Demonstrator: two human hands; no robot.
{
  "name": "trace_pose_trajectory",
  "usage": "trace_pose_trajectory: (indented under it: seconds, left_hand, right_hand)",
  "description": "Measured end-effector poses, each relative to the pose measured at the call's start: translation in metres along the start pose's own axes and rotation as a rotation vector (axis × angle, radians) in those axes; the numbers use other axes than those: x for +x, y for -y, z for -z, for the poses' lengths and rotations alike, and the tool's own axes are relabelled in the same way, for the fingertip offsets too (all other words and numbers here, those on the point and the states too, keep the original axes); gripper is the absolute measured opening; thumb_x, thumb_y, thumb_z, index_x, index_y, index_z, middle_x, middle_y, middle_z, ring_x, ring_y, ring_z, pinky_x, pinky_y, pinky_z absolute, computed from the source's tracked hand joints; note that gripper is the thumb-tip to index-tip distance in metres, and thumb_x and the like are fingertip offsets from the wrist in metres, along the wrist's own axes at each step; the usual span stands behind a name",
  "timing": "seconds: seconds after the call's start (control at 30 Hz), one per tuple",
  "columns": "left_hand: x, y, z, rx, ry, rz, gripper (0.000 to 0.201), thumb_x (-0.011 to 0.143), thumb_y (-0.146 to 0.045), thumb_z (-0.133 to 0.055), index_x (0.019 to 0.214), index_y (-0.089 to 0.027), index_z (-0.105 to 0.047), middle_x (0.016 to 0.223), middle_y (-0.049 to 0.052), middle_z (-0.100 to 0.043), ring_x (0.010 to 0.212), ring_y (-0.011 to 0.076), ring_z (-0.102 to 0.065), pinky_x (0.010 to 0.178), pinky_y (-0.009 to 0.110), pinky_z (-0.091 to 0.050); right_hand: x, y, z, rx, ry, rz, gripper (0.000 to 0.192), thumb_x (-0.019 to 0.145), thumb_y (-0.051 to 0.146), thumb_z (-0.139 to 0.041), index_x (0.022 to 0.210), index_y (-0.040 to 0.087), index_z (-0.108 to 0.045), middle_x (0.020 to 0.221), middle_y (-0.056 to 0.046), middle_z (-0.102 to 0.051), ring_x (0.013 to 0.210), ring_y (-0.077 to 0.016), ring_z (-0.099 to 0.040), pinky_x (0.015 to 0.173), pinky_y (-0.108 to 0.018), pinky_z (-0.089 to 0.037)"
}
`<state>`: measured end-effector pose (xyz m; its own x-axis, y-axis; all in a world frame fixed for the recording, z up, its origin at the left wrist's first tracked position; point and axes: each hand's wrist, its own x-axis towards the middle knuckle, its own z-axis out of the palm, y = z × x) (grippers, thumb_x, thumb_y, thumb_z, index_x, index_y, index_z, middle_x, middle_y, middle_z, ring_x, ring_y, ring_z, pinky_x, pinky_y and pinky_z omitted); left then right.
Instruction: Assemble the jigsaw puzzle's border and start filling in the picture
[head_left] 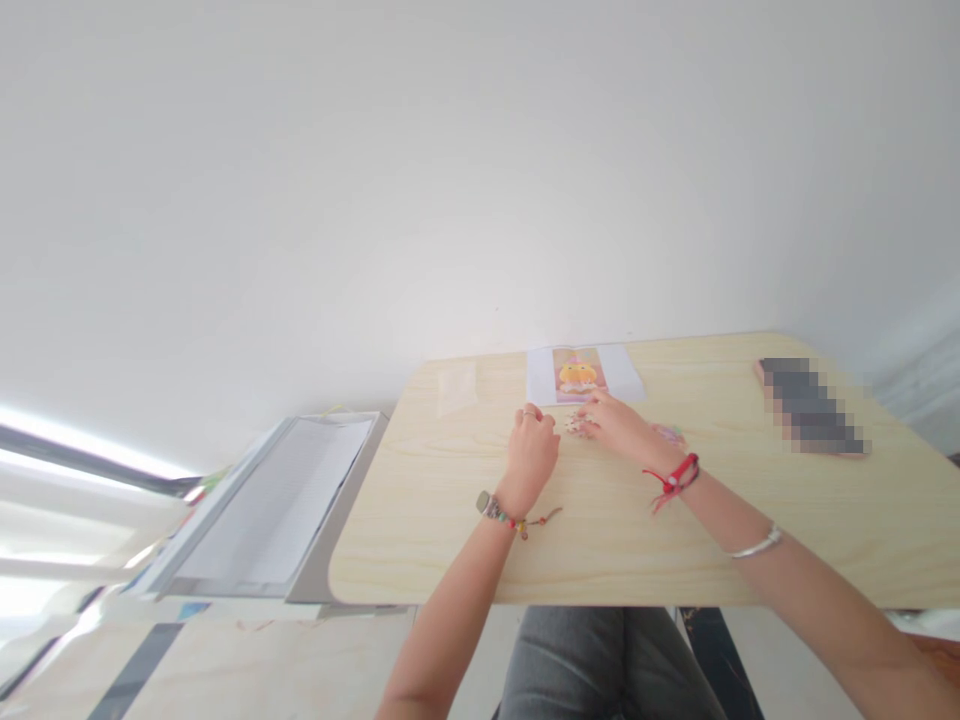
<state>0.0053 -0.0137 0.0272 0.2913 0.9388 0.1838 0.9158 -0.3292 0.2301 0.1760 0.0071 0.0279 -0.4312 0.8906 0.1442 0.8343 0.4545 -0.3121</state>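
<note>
My left hand rests over the middle of the table with its fingers curled in. Whatever it may hold is hidden by the fingers. To its right, my right hand reaches leftward, fingers stretched out and somewhat apart. Under and beside those fingertips lies a cluster of small whitish pieces with dark specks, too small to name. Just beyond both hands is a white sheet with a printed picture of a yellow and orange figure. A small pink and green item is partly covered by my right wrist.
The light wooden table stands against a white wall. A clear plastic bag or film lies at its back left, and a dark phone-like object, pixelated, at the right. Left of the table, a bin-like container bears papers.
</note>
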Motion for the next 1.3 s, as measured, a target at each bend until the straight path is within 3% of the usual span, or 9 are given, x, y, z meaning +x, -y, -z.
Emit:
trace_pose_trajectory:
  seconds: [0.17,0.4,0.63,0.73,0.83,0.97,1.13,1.3]
  left_hand:
    - [0.004,-0.002,-0.002,0.016,0.009,-0.025,0.011,0.081,-0.017,-0.057,0.089,-0.012,-0.063,0.094,0.01,-0.051,0.099,0.0229,-0.047,0.088,0.035,-0.043]
    - [0.003,0.001,-0.005,0.024,0.014,-0.018,0.013,0.082,-0.009,-0.052,0.089,-0.013,-0.062,0.096,0.01,-0.051,0.095,0.0218,-0.048,0.085,0.035,-0.044]
    - [0.004,0.005,-0.01,-0.037,-0.059,-0.111,0.016,0.082,-0.009,-0.053,0.095,-0.015,-0.059,0.094,0.008,-0.049,0.097,0.0217,-0.046,0.084,0.036,-0.044]
    - [0.0,0.003,-0.009,-0.085,-0.071,-0.126,0.011,0.083,-0.011,-0.053,0.089,-0.016,-0.06,0.092,0.007,-0.049,0.095,0.0208,-0.046,0.083,0.034,-0.045]
    - [-0.011,-0.001,-0.009,-0.107,0.01,-0.104,0.009,0.084,-0.015,-0.053,0.081,-0.016,-0.061,0.093,0.007,-0.049,0.093,0.0206,-0.047,0.078,0.032,-0.045]
    - [-0.025,-0.006,-0.012,-0.067,0.115,-0.098,0.008,0.083,-0.017,-0.055,0.08,-0.016,-0.062,0.09,0.006,-0.05,0.091,0.0196,-0.049,0.079,0.032,-0.044]
    - [-0.032,-0.009,-0.013,0.024,0.081,-0.076,0.008,0.083,-0.016,-0.055,0.085,-0.015,-0.062,0.094,0.007,-0.049,0.094,0.021,-0.047,0.082,0.035,-0.043]
    - [-0.034,-0.011,-0.013,-0.009,0.066,-0.084,0.011,0.083,-0.013,-0.053,0.08,-0.015,-0.063,0.092,0.007,-0.05,0.092,0.0202,-0.048,0.08,0.034,-0.044]
  right_hand:
    - [0.017,0.003,-0.006,-0.095,0.108,-0.025,0.021,0.083,0.028,-0.052,0.072,0.014,-0.062,0.086,-0.01,-0.057,0.078,-0.0189,-0.054,0.07,-0.03,-0.042]
    - [0.014,0.01,-0.015,-0.142,0.058,-0.076,0.019,0.083,0.024,-0.048,0.078,0.012,-0.062,0.086,-0.01,-0.057,0.067,-0.0175,-0.053,0.061,-0.029,-0.038]
    - [0.004,0.005,-0.009,0.143,-0.013,0.034,0.022,0.083,0.018,-0.046,0.068,0.015,-0.061,0.077,-0.006,-0.056,0.069,-0.0154,-0.052,0.064,-0.028,-0.038]
    - [-0.005,0.003,-0.004,0.301,0.052,0.023,0.026,0.084,0.022,-0.045,0.065,0.016,-0.061,0.067,-0.003,-0.057,0.063,-0.0148,-0.051,0.06,-0.027,-0.036]
    - [-0.016,0.006,-0.002,0.339,0.148,0.004,0.028,0.084,0.021,-0.043,0.063,0.017,-0.061,0.065,-0.002,-0.059,0.062,-0.0151,-0.051,0.059,-0.027,-0.036]
    - [-0.032,0.011,-0.004,0.224,0.173,-0.038,0.025,0.083,0.02,-0.045,0.064,0.016,-0.062,0.072,-0.005,-0.061,0.071,-0.0179,-0.055,0.064,-0.029,-0.039]
    - [-0.045,0.012,-0.011,0.117,0.046,-0.051,0.019,0.082,0.015,-0.048,0.091,0.015,-0.064,0.101,-0.01,-0.058,0.088,-0.0195,-0.056,0.073,-0.031,-0.042]
    - [-0.048,0.014,-0.018,0.063,0.077,0.005,0.018,0.086,0.02,-0.046,0.083,0.017,-0.063,0.094,-0.008,-0.056,0.083,-0.0185,-0.057,0.069,-0.03,-0.044]
